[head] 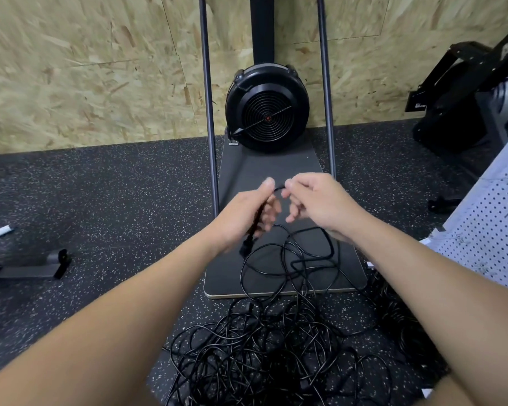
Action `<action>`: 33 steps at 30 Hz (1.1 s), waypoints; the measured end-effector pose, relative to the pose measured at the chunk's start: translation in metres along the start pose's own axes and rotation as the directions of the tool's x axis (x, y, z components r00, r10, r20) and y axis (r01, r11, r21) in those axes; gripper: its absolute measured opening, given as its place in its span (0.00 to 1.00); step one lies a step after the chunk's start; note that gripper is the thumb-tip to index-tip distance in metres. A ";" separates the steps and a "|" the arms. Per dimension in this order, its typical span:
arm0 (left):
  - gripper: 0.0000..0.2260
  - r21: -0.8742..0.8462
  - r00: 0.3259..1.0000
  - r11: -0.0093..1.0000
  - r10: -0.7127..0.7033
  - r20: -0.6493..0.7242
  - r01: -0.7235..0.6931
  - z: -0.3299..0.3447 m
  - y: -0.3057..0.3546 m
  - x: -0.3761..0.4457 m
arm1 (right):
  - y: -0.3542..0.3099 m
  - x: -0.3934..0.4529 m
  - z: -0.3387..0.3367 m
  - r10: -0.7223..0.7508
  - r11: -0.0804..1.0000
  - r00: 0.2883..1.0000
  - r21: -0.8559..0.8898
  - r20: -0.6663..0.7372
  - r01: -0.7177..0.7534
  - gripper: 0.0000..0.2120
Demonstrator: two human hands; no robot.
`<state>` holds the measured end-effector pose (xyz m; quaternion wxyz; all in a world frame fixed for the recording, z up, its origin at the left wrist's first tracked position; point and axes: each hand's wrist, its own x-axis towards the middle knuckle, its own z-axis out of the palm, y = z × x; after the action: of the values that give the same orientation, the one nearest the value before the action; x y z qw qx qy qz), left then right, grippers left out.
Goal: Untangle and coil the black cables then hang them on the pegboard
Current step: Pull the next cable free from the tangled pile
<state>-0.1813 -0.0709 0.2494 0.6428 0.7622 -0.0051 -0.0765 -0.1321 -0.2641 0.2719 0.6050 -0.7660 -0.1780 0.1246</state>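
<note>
both hands pinch one black cable [278,188] up high, left hand [242,218] with the plug end [245,249] hanging below its grip, right hand [320,205] just beside it. the cable's free length drops from the right grip toward the tangled pile [264,353] on the floor, at the near edge of the black baseboard [264,168]. pegboard [487,230] leans at right, nearer the right hand.

Even indoor light, soft shadows; wide-angle edge bending; fingers, wall perhaps motion-blurred.
</note>
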 end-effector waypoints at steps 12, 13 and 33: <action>0.15 -0.043 0.965 0.999 0.024 0.259 -0.013 0.044 -0.005 -0.010 | -0.013 0.004 0.004 0.210 0.580 0.978 0.805 -0.002 -0.123 0.17; 0.16 -0.160 0.963 0.986 0.009 0.269 0.036 0.042 -0.001 -0.011 | -0.015 0.003 0.005 0.202 0.581 0.979 0.806 -0.010 -0.112 0.17; 0.15 -0.534 0.994 0.845 -0.064 -0.086 0.009 -0.018 0.027 -0.004 | 0.016 -0.031 0.023 0.266 0.924 0.801 -0.377 0.536 -0.055 0.30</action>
<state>-0.1806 -0.0574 0.2797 0.8269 0.5567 0.0630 -0.0489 -0.1679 -0.2604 0.2502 0.3663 -0.7975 -0.3052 0.3697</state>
